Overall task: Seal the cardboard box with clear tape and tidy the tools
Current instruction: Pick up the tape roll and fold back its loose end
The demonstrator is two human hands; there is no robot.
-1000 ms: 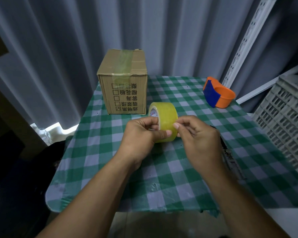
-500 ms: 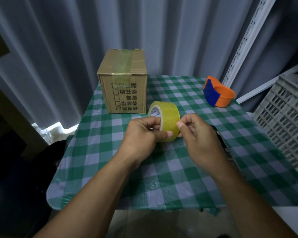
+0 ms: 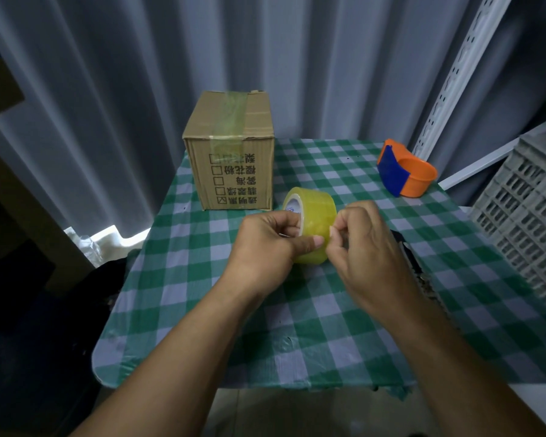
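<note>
A table with a green and white checked cloth [image 3: 183, 279] holds a brown cardboard box [image 3: 234, 171] at the back, with tape on top, and an orange and blue tape cutter [image 3: 405, 170] far right

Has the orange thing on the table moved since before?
No. The orange tape dispenser sits on the same far-right checks of the green tablecloth, beside the white slotted rail, as before.

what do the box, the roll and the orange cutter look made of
Box: brown corrugated cardboard, matte, faint ribbing on its sides. Roll: glossy yellowish see-through plastic tape, apparently on a printed paper core. Cutter: smooth orange plastic with a blue panel, probably plastic too.
</note>
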